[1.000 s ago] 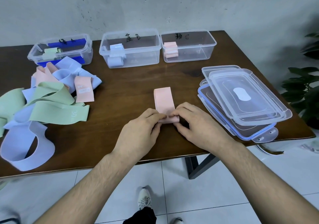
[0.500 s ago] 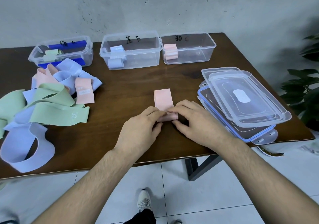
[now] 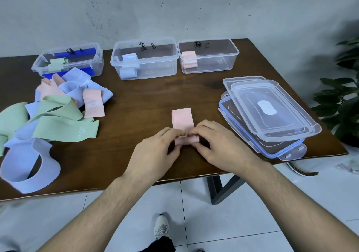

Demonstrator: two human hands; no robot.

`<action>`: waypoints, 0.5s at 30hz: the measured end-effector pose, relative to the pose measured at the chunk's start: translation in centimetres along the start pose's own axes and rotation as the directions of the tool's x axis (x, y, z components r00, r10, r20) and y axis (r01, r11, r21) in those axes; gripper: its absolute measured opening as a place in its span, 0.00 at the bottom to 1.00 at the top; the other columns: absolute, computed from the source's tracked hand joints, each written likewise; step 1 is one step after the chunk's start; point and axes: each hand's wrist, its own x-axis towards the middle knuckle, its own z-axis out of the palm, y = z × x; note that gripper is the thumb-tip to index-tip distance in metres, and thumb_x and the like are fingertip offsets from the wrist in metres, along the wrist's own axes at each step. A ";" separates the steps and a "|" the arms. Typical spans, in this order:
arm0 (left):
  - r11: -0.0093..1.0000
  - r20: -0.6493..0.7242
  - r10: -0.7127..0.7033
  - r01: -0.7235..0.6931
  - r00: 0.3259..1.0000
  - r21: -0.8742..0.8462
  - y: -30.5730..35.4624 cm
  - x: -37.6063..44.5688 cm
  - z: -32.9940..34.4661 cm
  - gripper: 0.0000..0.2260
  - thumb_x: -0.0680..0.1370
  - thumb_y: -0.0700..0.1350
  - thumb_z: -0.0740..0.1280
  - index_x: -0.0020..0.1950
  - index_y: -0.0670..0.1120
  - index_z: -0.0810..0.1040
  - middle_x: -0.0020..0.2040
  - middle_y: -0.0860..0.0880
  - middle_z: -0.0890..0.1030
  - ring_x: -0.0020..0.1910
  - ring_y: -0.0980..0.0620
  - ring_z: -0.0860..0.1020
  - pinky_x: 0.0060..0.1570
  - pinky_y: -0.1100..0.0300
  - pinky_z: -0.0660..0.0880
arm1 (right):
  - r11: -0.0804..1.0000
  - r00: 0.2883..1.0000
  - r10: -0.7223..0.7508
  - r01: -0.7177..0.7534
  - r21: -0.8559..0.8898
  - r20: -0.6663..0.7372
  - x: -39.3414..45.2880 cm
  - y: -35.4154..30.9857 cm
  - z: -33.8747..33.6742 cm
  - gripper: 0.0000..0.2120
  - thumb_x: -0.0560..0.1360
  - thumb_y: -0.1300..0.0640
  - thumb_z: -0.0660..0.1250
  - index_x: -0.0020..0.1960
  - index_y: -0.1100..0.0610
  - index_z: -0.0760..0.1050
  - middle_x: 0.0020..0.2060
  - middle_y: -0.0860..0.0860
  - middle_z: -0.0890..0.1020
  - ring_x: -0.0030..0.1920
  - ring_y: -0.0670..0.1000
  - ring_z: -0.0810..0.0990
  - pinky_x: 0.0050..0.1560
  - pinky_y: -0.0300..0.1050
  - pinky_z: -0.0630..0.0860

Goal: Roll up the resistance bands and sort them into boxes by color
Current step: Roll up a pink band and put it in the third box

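Both hands, left hand (image 3: 155,150) and right hand (image 3: 219,145), pinch the rolled near end of a pink resistance band (image 3: 182,121) at mid-worktop (image 3: 136,96); its unrolled length lies flat, pointing toward the boxes. Three clear boxes stand at the far edge: green-band box (image 3: 68,61), blue-band box (image 3: 144,57), pink-band box (image 3: 208,55). Loose bands (image 3: 50,115) are heaped left; stacked lids (image 3: 268,113) lie right.

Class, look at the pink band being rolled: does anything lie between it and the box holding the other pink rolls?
Nothing visible does. Bare brown table separates the pink resistance band from the open clear plastic box; the stacked clear lids lie off to the right.
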 end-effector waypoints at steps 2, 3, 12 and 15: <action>1.000 -0.010 0.015 -0.015 1.000 -0.003 0.3 -0.8 -0.2 0.10 0.78 0.49 0.69 0.59 0.57 0.78 0.53 0.60 0.79 0.35 0.55 0.74 0.32 0.60 0.76 | 1.000 1.000 -0.024 0.024 -0.005 -0.008 -0.8 -0.3 0.1 0.09 0.81 0.52 0.65 0.61 0.46 0.76 0.54 0.40 0.75 0.54 0.44 0.73 0.57 0.39 0.71; 1.000 -0.009 0.022 -0.022 1.000 -0.007 0.5 -1.2 -0.3 0.10 0.78 0.49 0.69 0.58 0.57 0.78 0.53 0.61 0.79 0.34 0.56 0.72 0.30 0.62 0.74 | 0.999 0.999 -0.033 0.033 -0.006 -0.015 -1.2 -0.4 0.2 0.09 0.81 0.52 0.65 0.60 0.46 0.76 0.53 0.40 0.75 0.53 0.45 0.73 0.56 0.39 0.72; 0.998 0.037 0.045 -0.043 0.998 -0.036 1.4 -3.0 -0.3 0.11 0.77 0.46 0.70 0.58 0.55 0.79 0.54 0.61 0.76 0.33 0.55 0.72 0.27 0.71 0.63 | 0.997 0.996 -0.067 0.064 -0.042 -0.059 -3.3 -0.8 0.7 0.09 0.81 0.52 0.65 0.60 0.47 0.78 0.52 0.39 0.73 0.51 0.45 0.70 0.54 0.40 0.73; 0.999 0.044 0.035 -0.034 0.998 -0.033 1.3 -2.9 -0.3 0.11 0.79 0.48 0.67 0.60 0.56 0.78 0.55 0.61 0.72 0.29 0.55 0.70 0.25 0.66 0.67 | 0.998 0.994 -0.056 0.052 -0.045 -0.094 -3.5 -0.9 0.8 0.12 0.80 0.51 0.66 0.63 0.46 0.77 0.53 0.38 0.72 0.51 0.44 0.70 0.54 0.38 0.72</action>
